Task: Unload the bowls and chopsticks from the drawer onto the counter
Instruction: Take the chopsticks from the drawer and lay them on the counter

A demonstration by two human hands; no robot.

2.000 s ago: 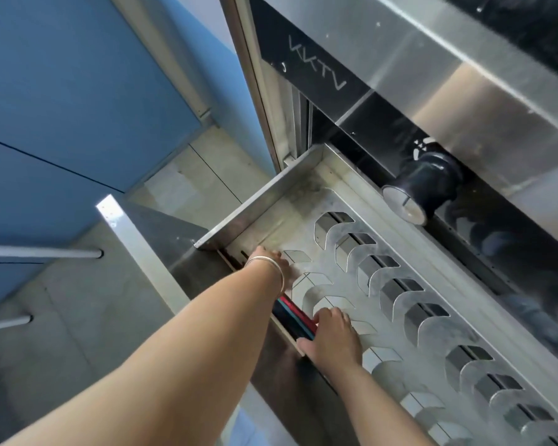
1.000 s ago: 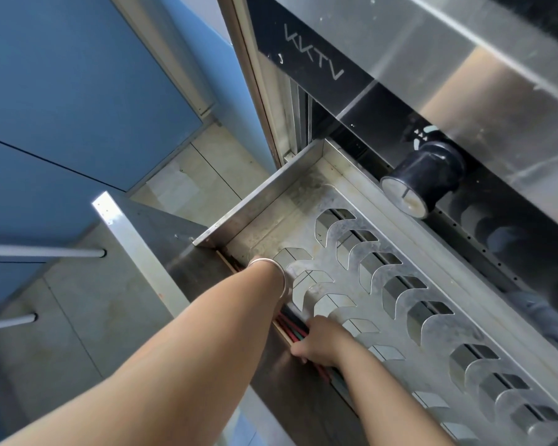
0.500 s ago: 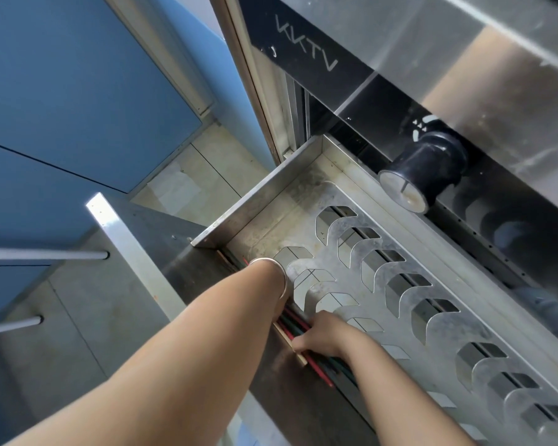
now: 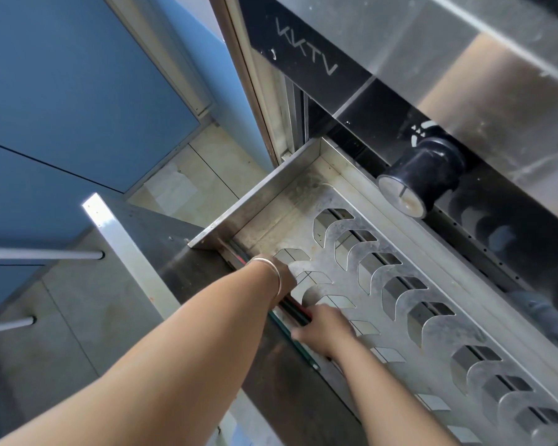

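Observation:
A steel drawer [image 4: 261,191] stands pulled out, with a slotted metal rack [image 4: 384,272] inside and no bowls in view. A bundle of red, green and dark chopsticks [image 4: 295,312] lies along the drawer's front edge. My left hand [image 4: 284,275], a silver bangle on its wrist, reaches down onto the bundle's far part; its fingers are mostly hidden. My right hand [image 4: 324,329] is closed over the chopsticks' near part, and their ends stick out beyond it toward me.
A black control knob [image 4: 416,178] juts out of the appliance front above the drawer's back edge. The drawer's front panel [image 4: 126,252] stands at left over a tiled floor. Blue cabinet doors [image 4: 62,91] with bar handles [image 4: 42,254] fill the left side.
Both hands have closed on the chopsticks along the front edge. The bundle has slid toward me, its near ends now sticking out past my right hand.

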